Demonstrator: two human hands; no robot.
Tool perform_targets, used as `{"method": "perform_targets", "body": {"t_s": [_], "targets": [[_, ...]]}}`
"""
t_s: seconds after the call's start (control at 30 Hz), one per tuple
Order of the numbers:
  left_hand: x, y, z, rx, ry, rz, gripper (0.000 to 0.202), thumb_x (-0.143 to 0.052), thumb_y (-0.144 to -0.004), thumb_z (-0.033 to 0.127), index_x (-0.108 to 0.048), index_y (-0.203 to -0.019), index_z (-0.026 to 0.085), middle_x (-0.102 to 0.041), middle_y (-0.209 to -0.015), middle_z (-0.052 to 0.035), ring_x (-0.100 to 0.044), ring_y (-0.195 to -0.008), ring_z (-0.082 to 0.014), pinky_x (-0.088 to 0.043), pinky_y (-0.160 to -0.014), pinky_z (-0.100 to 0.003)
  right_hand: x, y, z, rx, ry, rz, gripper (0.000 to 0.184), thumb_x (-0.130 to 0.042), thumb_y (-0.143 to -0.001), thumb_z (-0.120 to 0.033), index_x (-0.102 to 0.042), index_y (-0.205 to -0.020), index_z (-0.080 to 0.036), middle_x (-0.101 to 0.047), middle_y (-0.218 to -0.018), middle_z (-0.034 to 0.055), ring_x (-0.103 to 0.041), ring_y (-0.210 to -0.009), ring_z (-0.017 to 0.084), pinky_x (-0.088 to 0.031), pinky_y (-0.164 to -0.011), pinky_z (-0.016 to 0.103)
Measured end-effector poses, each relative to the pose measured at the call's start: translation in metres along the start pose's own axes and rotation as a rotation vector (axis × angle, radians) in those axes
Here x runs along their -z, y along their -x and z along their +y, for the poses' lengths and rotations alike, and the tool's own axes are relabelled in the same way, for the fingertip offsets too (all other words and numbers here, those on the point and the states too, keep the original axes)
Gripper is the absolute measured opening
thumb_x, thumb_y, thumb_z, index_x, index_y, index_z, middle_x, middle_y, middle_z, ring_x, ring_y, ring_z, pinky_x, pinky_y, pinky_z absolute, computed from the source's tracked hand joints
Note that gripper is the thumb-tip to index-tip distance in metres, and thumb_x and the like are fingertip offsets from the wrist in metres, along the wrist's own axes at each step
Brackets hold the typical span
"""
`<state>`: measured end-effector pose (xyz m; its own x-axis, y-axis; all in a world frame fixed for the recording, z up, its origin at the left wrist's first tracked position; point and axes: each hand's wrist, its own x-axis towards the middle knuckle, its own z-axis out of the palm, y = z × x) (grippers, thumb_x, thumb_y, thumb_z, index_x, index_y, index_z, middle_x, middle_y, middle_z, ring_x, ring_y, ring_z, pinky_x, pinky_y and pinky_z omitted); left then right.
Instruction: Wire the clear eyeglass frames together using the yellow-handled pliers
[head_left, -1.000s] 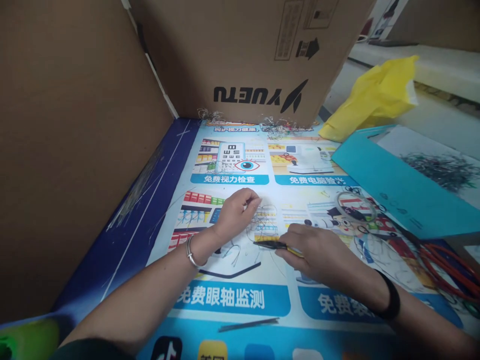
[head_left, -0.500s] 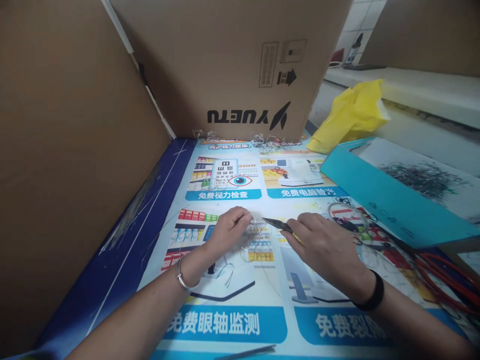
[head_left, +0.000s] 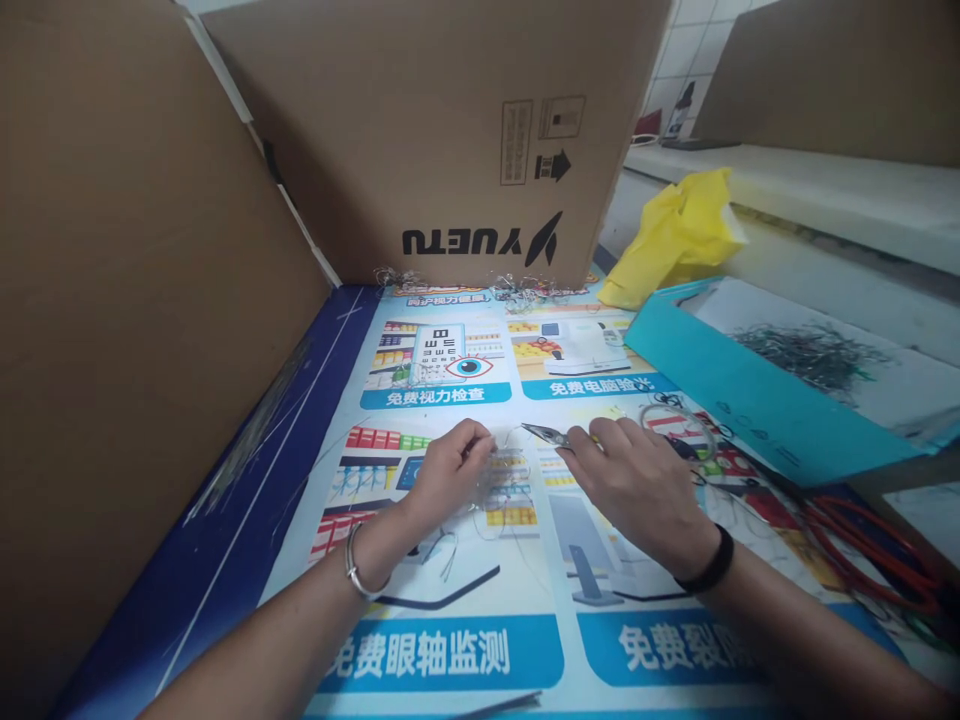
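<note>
My left hand [head_left: 448,470] is pinched on a thin wire eyeglass frame [head_left: 501,488] that rests on the printed poster [head_left: 450,650] covering the table. My right hand [head_left: 637,480] is closed around small pliers [head_left: 547,434] with a yellow grip; the dark tips point left, just above the wire frame. Both hands sit close together at the poster's middle. A metal bangle is on my left wrist, a black band on my right.
Cardboard walls stand at the left [head_left: 135,300] and back [head_left: 450,130]. Wire scraps [head_left: 525,290] lie along the back box's foot. A teal folder [head_left: 742,390] holds a pile of wire bits [head_left: 810,350]. A yellow bag [head_left: 675,240], red cables [head_left: 862,540] at right.
The view has tilted up. My right hand lifted the pliers from below the wire frame to above it, tips pointing left. My left hand kept its pinch on the frame.
</note>
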<state>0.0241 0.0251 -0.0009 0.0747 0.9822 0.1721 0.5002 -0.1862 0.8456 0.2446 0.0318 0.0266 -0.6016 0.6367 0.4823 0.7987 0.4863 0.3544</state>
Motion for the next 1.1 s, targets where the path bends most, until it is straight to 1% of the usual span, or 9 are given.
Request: {"method": "perform_targets", "body": {"t_s": [0.2, 0.33, 0.5, 0.6, 0.7, 0.77, 0.83, 0.97, 1.1], "targets": [[-0.003, 0.000, -0.002, 0.022, 0.007, -0.013, 0.010, -0.050, -0.083, 0.023, -0.059, -0.079, 0.019, -0.063, -0.075, 0.0015, -0.056, -0.071, -0.0123, -0.042, -0.066, -0.022, 0.001, 0.000, -0.004, 0.002, -0.013, -0.004, 0.021, -0.046, -0.091, -0.031, -0.060, -0.084, -0.018, -0.054, -0.073, 0.0054, -0.043, -0.070, 0.020, -0.024, -0.062, 0.033], [-0.004, 0.000, -0.003, -0.004, 0.017, -0.020, 0.013, -0.051, -0.083, 0.026, -0.062, -0.083, 0.019, -0.066, -0.082, 0.0003, -0.058, -0.076, -0.0140, -0.043, -0.070, -0.024, 0.004, -0.001, -0.006, 0.016, -0.027, -0.006, 0.020, -0.046, -0.091, -0.030, -0.061, -0.085, -0.017, -0.055, -0.073, 0.0062, -0.044, -0.071, 0.020, -0.026, -0.062, 0.034], [-0.001, -0.001, -0.002, -0.002, 0.025, -0.036, 0.016, -0.048, -0.084, 0.026, -0.059, -0.076, 0.019, -0.061, -0.073, 0.0012, -0.055, -0.071, -0.0128, -0.042, -0.067, -0.023, 0.007, -0.003, -0.008, 0.010, -0.112, -0.014, 0.021, -0.046, -0.091, -0.029, -0.062, -0.085, -0.017, -0.056, -0.074, 0.0072, -0.046, -0.071, 0.021, -0.030, -0.061, 0.034], [0.003, -0.002, 0.000, 0.017, 0.072, -0.054, 0.016, -0.047, -0.085, 0.025, -0.057, -0.074, 0.018, -0.058, -0.072, 0.0013, -0.054, -0.070, -0.0125, -0.041, -0.067, -0.023, -0.002, -0.004, -0.002, -0.046, -0.299, -0.057, 0.020, -0.049, -0.089, -0.030, -0.062, -0.083, -0.016, -0.058, -0.078, 0.0080, -0.051, -0.077, 0.021, -0.036, -0.067, 0.033], [0.006, -0.003, 0.001, 0.033, 0.153, -0.079, 0.017, -0.047, -0.085, 0.027, -0.057, -0.075, 0.018, -0.056, -0.071, 0.0014, -0.052, -0.069, -0.0121, -0.041, -0.066, -0.023, -0.020, -0.005, 0.007, -0.068, -0.563, -0.095, 0.018, -0.052, -0.088, -0.032, -0.061, -0.090, -0.016, -0.059, -0.085, 0.0081, -0.054, -0.083, 0.021, -0.042, -0.071, 0.032], [0.007, -0.003, 0.001, 0.043, 0.200, -0.103, 0.017, -0.048, -0.085, 0.029, -0.056, -0.075, 0.018, -0.055, -0.070, 0.0016, -0.050, -0.067, -0.0116, -0.041, -0.065, -0.023, -0.033, -0.004, 0.013, -0.078, -0.696, -0.092, 0.017, -0.053, -0.087, -0.031, -0.060, -0.092, -0.017, -0.060, -0.087, 0.0080, -0.054, -0.083, 0.020, -0.044, -0.071, 0.033], [0.009, -0.003, 0.002, 0.050, 0.238, -0.131, 0.017, -0.048, -0.085, 0.029, -0.056, -0.075, 0.018, -0.053, -0.069, 0.0018, -0.049, -0.066, -0.0114, -0.040, -0.065, -0.023, -0.041, -0.004, 0.017, -0.083, -0.796, -0.050, 0.018, -0.053, -0.087, -0.032, -0.059, -0.094, -0.017, -0.059, -0.087, 0.0082, -0.055, -0.084, 0.020, -0.046, -0.073, 0.034], [0.009, -0.002, 0.003, 0.041, 0.293, -0.182, 0.017, -0.048, -0.085, 0.030, -0.056, -0.078, 0.017, -0.053, -0.069, 0.0014, -0.048, -0.065, -0.0114, -0.040, -0.065, -0.023, -0.047, -0.005, 0.017, -0.027, -0.982, -0.019, 0.016, -0.054, -0.086, -0.030, -0.057, -0.097, -0.018, -0.058, -0.088, 0.0073, -0.055, -0.085, 0.019, -0.047, -0.074, 0.034], [0.009, -0.002, 0.004, 0.031, 0.287, -0.181, 0.019, -0.048, -0.086, 0.032, -0.055, -0.076, 0.017, -0.053, -0.069, 0.0005, -0.048, -0.066, -0.0119, -0.040, -0.064, -0.023, -0.046, -0.005, 0.013, 0.025, -1.068, -0.026, 0.015, -0.057, -0.085, -0.026, -0.057, -0.098, -0.018, -0.056, -0.088, 0.0065, -0.054, -0.083, 0.017, -0.048, -0.073, 0.032]]}}
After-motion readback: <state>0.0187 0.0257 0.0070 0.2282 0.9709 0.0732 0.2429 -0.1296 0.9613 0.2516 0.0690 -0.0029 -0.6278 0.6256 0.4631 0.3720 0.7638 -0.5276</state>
